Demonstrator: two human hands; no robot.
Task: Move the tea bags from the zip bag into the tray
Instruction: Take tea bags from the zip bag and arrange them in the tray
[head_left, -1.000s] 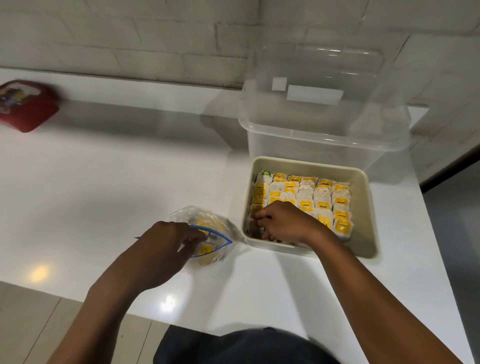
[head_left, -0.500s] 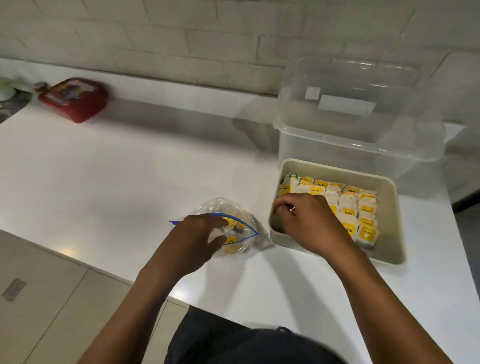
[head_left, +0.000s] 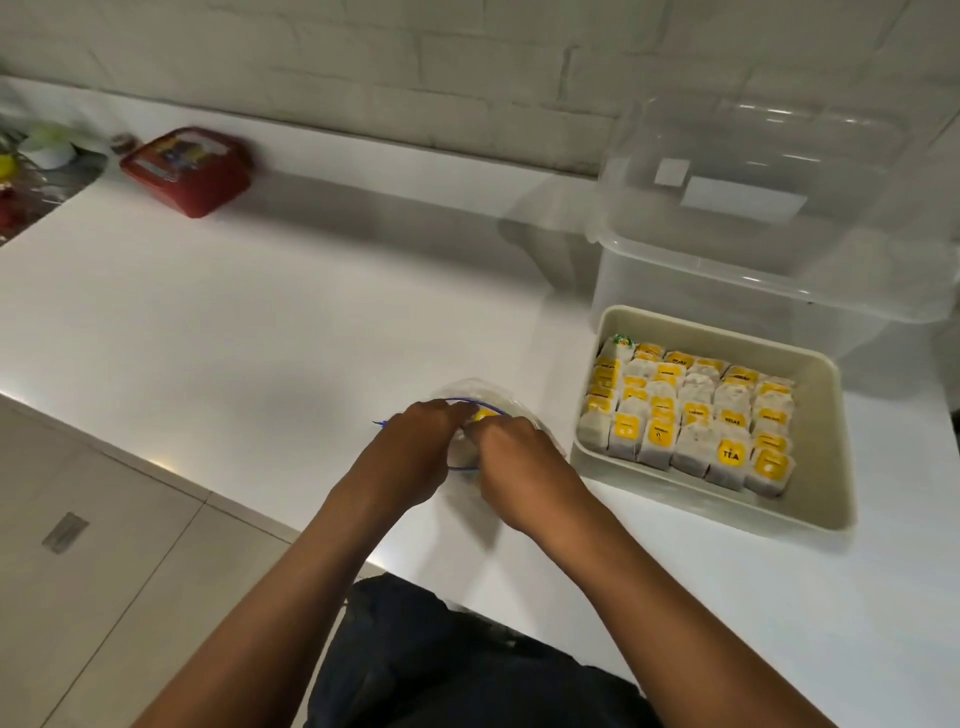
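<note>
Both hands, left hand (head_left: 415, 447) and right hand (head_left: 511, 452), grip the zip bag (head_left: 470, 395) near the counter (head_left: 260, 338) edge.

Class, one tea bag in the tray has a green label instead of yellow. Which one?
The tea bag in the tray's far left corner; every other visible label is yellow.

The white worktop (head_left: 270, 332) runs in front of me from the left edge of the frame to the right. A clear zip bag (head_left: 470, 397) with a blue seal lies on it at the lower centre. To the right sits a beige tray (head_left: 826, 447) filled with rows of yellow-labelled tea bags (head_left: 691, 415). Just behind it, upper right, stands a clear plastic tub (head_left: 769, 244). A red container (head_left: 189, 169) lies at the upper left, near the wall.
</note>
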